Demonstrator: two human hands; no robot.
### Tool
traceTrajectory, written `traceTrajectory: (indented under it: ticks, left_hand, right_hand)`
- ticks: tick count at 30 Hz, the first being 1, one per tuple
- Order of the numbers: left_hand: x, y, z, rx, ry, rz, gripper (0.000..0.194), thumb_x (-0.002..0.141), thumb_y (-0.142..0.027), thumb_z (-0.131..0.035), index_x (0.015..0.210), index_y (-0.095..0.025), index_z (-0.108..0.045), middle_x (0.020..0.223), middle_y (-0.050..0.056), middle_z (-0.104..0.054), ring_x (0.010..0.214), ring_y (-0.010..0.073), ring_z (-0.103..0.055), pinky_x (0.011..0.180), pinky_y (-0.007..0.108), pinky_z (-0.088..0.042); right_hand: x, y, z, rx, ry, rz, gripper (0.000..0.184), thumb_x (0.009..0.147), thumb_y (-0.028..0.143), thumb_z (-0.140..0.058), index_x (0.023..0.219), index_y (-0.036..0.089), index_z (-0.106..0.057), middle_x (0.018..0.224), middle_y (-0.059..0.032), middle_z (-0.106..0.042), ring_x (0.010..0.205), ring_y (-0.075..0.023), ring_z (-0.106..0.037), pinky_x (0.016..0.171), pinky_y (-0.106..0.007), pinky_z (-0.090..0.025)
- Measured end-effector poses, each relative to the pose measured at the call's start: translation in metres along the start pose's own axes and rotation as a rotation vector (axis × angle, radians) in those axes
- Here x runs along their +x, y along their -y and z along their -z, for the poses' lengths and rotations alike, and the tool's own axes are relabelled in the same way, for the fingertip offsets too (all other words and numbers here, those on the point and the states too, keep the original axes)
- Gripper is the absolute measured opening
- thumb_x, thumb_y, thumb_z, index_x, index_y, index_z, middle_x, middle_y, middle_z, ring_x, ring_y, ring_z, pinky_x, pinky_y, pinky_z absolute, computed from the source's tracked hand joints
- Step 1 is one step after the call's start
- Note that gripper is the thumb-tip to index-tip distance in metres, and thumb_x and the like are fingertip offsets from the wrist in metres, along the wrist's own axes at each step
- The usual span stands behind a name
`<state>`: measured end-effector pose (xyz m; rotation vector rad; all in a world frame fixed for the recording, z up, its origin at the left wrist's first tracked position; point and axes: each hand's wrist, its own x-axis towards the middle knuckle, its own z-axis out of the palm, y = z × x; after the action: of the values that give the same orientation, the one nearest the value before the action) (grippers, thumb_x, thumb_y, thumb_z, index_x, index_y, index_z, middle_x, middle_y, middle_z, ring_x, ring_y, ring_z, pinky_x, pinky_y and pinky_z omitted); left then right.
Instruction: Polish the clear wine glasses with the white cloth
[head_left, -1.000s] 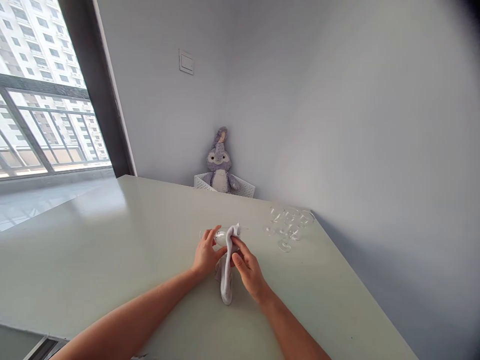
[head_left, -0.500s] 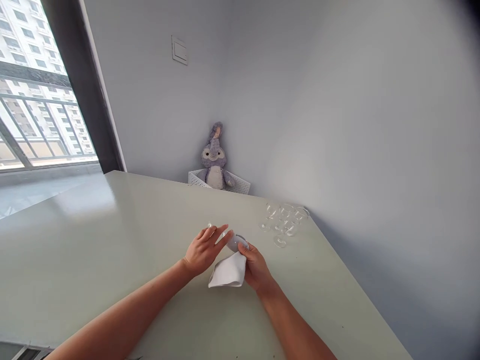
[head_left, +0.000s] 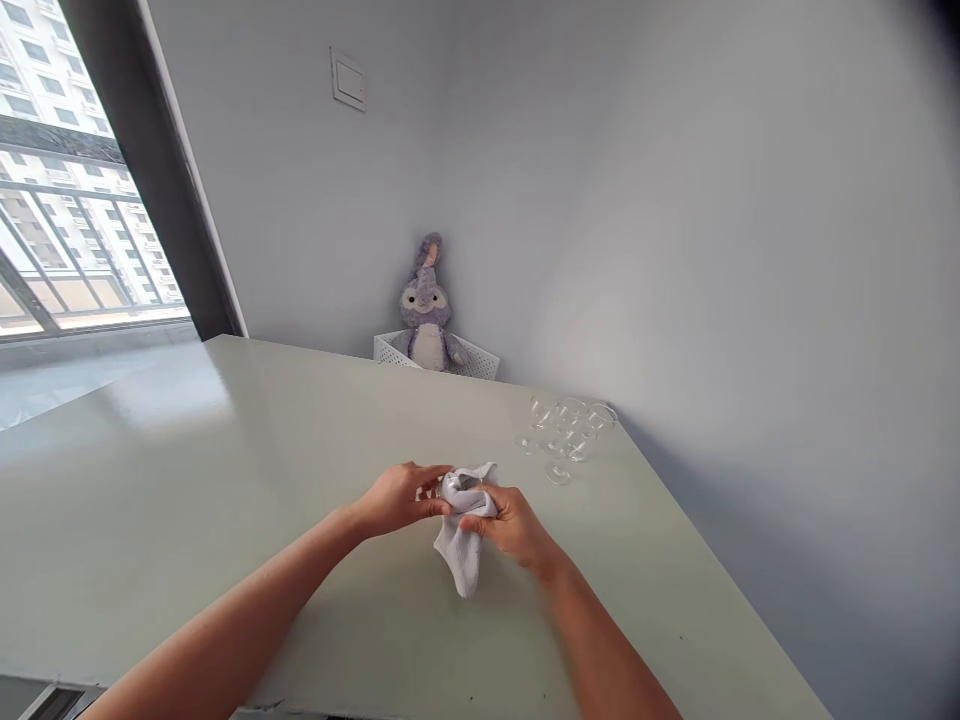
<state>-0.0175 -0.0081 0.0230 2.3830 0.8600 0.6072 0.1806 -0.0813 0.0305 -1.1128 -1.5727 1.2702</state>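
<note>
A small clear glass (head_left: 451, 484) shows between my hands, its far part wrapped in a pale grey-white cloth (head_left: 465, 558). My left hand (head_left: 405, 497) grips the glass from the left, thumb below and fingers above; its stem and foot are mostly hidden. On the other side my right hand (head_left: 516, 526) is closed on the cloth, pressing it around and into the glass's rim end. One end of the cloth hangs down toward me. Both hands are held just above the pale table (head_left: 300, 440).
Several clear stemmed glasses (head_left: 559, 472) stand close together at the table's back right, near the wall (head_left: 675, 250). Behind the far edge, a grey plush toy (head_left: 428, 345) sits in a white perforated basket (head_left: 480, 365). A window (head_left: 67, 220) is at the left.
My left fingers, spread half a second ago, have closed around the glass. My right hand has bunched the cloth, which hung as a flat flap, around the rim. The view has tilted slightly.
</note>
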Motion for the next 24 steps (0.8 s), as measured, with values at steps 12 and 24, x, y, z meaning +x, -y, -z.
traceTrajectory:
  ticks: [12,24]
  left_hand:
    - [-0.001,0.01,0.015,-0.492,0.253,0.193,0.033,0.068,-0.048,-0.059,0.082,-0.019,-0.066,0.057,0.0,-0.057,0.049,0.0111,-0.047,0.048,0.023,-0.038]
    - [0.002,0.007,-0.012,0.385,-0.18,-0.207,0.034,0.079,-0.023,-0.05,0.113,-0.023,-0.052,0.087,0.008,-0.062,0.091,0.0232,-0.053,0.091,0.045,-0.032]
  right_hand:
    - [-0.008,0.015,0.002,-0.027,0.095,-0.049,0.017,0.071,0.03,-0.061,0.083,0.02,-0.065,0.073,0.0009,-0.056,0.067,-0.0134,-0.048,0.062,-0.025,-0.039]
    - [0.015,-0.017,-0.004,0.543,-0.291,-0.164,0.026,0.067,0.034,-0.067,0.084,0.015,-0.063,0.074,-0.0024,-0.058,0.065,-0.0141,-0.052,0.057,-0.027,-0.042]
